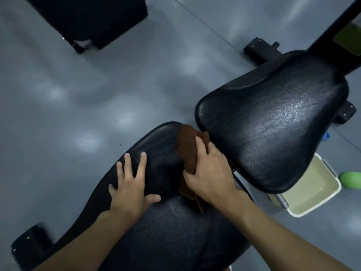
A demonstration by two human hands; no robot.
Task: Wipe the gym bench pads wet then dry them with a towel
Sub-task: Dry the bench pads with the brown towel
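Two black bench pads fill the view. The near pad (166, 222) runs from the bottom up to the middle. The far pad (273, 124) sits at upper right and glistens with a wet sheen. A bunched brown cloth (188, 145) lies on the top end of the near pad, close to the gap between the pads. My right hand (209, 173) grips the cloth, fingers curled over it. My left hand (130, 184) rests flat on the near pad's left side with fingers spread.
A cream basin (312, 194) with water stands on the grey floor, partly under the far pad. A green object (350, 178) lies at the right edge. Black frame feet (29, 247) and a black machine base (88, 20) stand on the floor.
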